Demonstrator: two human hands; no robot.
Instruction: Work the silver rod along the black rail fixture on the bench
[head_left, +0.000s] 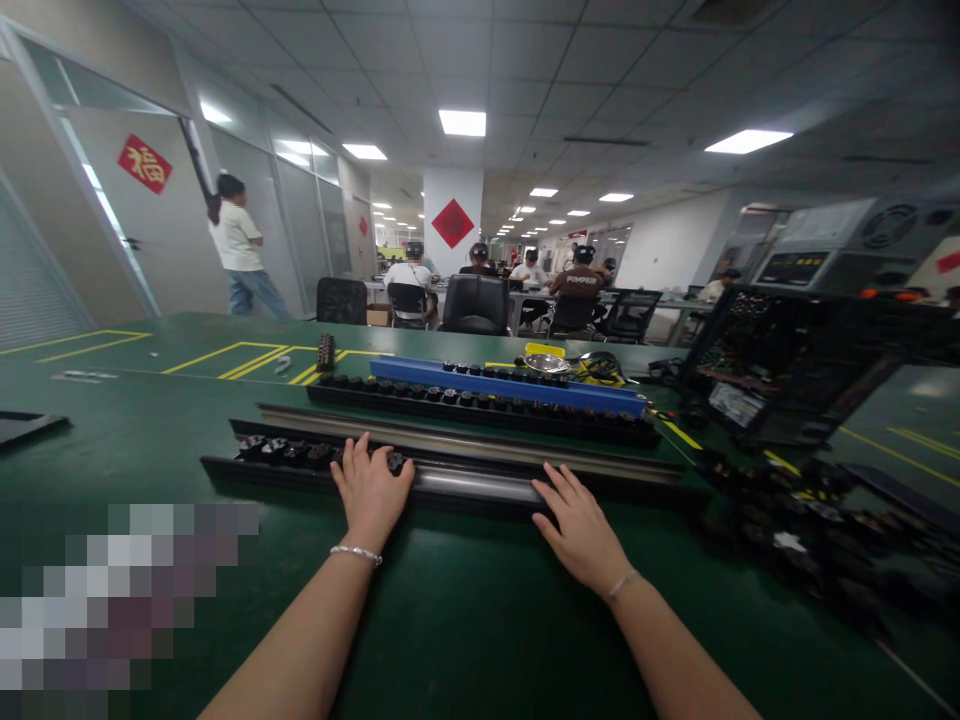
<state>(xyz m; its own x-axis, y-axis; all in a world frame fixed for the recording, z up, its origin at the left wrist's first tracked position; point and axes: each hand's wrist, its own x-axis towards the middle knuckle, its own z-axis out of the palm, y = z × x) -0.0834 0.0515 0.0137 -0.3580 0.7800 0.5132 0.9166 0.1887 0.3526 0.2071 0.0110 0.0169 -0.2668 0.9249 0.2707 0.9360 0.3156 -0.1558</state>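
Observation:
A long black channel with a shiny metallic inner face lies crosswise in front of me. A row of small black parts sits in its left portion. My left hand reaches over the channel, its thumb and forefinger around a small black part at the right end of that row. The other fingers curl down over neighbouring parts, and their tips are partly hidden. My right hand is open, with fingers stretched out onto the channel farther right. Directly behind is a second channel with a metallic inner face.
Farther back lie a black strip of small parts and a blue channel. A metal bowl stands behind them. To the right are a heap of dark parts and an opened computer case. Several people sit beyond the green table.

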